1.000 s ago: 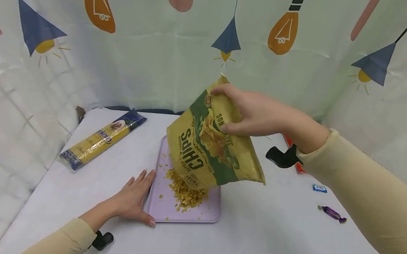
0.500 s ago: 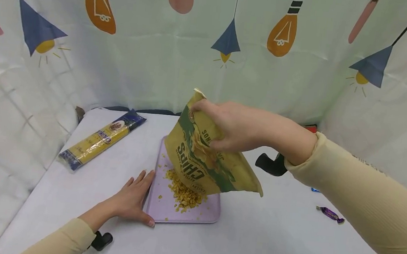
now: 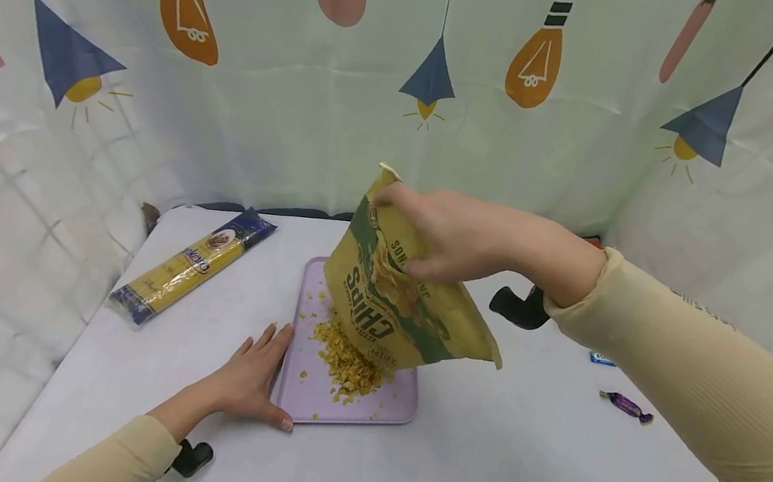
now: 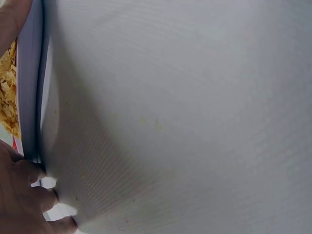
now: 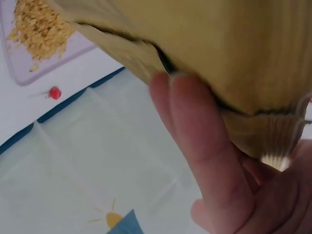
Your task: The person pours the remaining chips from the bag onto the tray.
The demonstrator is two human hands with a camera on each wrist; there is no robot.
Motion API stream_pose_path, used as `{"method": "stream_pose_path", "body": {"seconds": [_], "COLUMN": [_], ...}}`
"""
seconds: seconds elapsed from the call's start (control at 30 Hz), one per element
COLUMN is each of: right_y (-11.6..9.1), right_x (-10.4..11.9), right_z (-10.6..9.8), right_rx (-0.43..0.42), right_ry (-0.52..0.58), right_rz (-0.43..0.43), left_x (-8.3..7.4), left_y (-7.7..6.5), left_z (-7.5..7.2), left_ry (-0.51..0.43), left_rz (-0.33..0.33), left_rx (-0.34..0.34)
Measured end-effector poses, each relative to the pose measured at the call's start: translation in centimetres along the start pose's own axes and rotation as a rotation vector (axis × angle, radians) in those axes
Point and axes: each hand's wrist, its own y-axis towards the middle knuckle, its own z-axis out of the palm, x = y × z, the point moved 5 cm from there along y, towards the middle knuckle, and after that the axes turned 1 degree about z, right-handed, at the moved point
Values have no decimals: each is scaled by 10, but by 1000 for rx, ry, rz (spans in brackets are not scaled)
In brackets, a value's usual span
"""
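My right hand (image 3: 465, 233) grips a green and gold chips bag (image 3: 368, 310) by its upper part, thumb and fingers on either side. The bag hangs tilted, its lower end over a lilac tray (image 3: 400, 407), and hides the tray's back right part. A heap of crushed chips (image 3: 347, 374) lies on the tray, with loose crumbs around it. Spread along the tray's left edge, my left hand (image 3: 248, 380) touches the rim with straight fingers and thumb. The right wrist view shows fingers (image 5: 202, 126) against the bag's folded gold side.
A blue and yellow spaghetti packet (image 3: 193, 268) lies at the back left of the white table (image 3: 512, 458). On the right are a purple wrapped candy (image 3: 626, 407) and a small blue packet (image 3: 602, 359). A lamp-printed curtain (image 3: 342, 126) stands behind.
My right hand has come down and slightly left with the chips bag, which has tipped over, then shifted slightly back right. My left hand stays at the tray's edge.
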Motion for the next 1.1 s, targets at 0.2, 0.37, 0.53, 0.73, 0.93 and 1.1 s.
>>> {"method": "stream_pose_path", "body": {"seconds": [0.2,0.37,0.53,0.73,0.93,1.1], "right_y": [-3,-3,-4,-13,-38,-58], "right_x": [-5,-9,-14,-45,-100,-138], "right_z": [0,0,-2,-6,2,34], "right_rx": [-37,-44,-52,-87,-156,-254], "right_ry": [6,5,43,210,490,665], "right_rz": [2,8,37,96,209,294], "left_x": [2,2,1,2,3,3], "left_y": [1,1,1,0,-1,0], "left_z": [2,3,2,3,2,2], "left_ry": [8,7,5,12,12,11], "left_rz": [4,2,-1,-20,-26,-15], "left_rx": [-1,4,4,6,1,1]}}
